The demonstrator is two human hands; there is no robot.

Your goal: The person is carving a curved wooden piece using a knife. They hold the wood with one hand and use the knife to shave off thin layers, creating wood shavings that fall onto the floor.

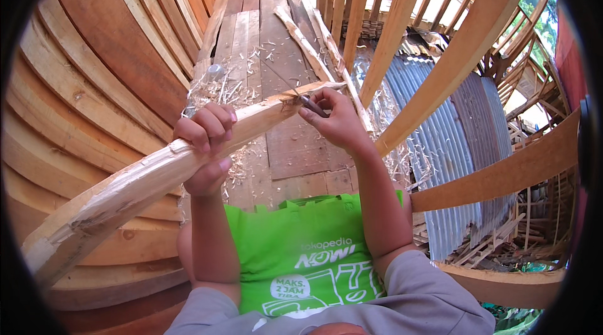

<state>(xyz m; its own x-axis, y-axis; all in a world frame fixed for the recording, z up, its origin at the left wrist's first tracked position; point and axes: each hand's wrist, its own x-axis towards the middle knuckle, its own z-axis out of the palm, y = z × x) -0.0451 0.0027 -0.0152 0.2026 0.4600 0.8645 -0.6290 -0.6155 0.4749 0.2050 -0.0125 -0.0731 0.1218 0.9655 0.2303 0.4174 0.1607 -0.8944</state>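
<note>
A long, pale wooden pole (119, 200) with its bark stripped off slants from the lower left up toward the middle. My left hand (206, 146) is wrapped round it, thumb underneath. Near the pole's far, thinner end, my right hand (339, 120) grips a knife (313, 106) by its dark handle. The thin blade points up and to the left, crossing the pole, beside a rough, cut patch in the wood. A bright green bag with white print (301, 228) covers my lap, below both hands.
Wood shavings (217, 91) litter the plank floor (282, 153). Ahead, thin peeled branches (304, 43) lie on the boards. Plank walling (113, 109) rises close on the left. To the right stand wooden uprights (465, 52), with corrugated metal sheets (455, 128) beyond and below them.
</note>
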